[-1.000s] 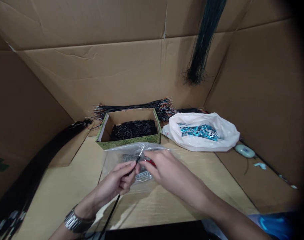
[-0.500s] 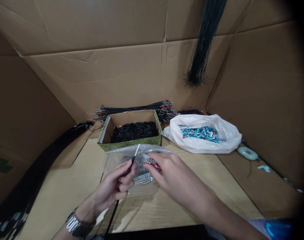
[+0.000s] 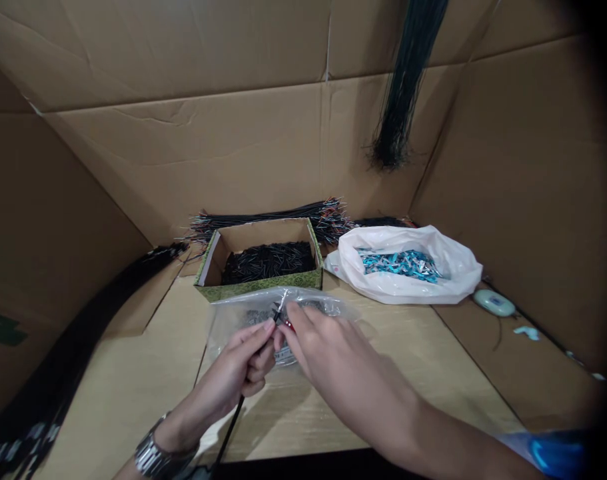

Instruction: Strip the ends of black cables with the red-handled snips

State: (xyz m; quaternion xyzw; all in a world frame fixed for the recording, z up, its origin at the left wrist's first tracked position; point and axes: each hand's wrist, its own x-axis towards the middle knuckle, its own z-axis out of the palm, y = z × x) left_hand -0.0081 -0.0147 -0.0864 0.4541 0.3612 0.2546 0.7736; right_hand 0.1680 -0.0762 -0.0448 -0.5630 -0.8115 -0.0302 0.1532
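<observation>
My left hand (image 3: 250,357), with a metal-band watch at its wrist, pinches a thin black cable (image 3: 229,432) near its upper end. The cable hangs down from my fingers toward the front of the table. My right hand (image 3: 328,353) is closed around a small red-and-silver tool (image 3: 289,325), mostly covered by the fingers. Its metal end meets the cable tip just above my left thumb. Behind and below both hands lies a clear plastic bag (image 3: 233,313) holding many small grey pieces.
A green-sided cardboard box (image 3: 258,288) holds short black pieces. Beside it, a white plastic bag (image 3: 408,293) contains blue and silver scraps. Black cable bundles (image 3: 268,217) lie behind and at the left (image 3: 83,327). Dark strands (image 3: 408,87) hang above. A pale green oval object (image 3: 494,303) sits right.
My right hand has moved left with the tool, closing the gap to the cable tip. My left hand has shifted slightly right. The pale cable tip is now largely covered.
</observation>
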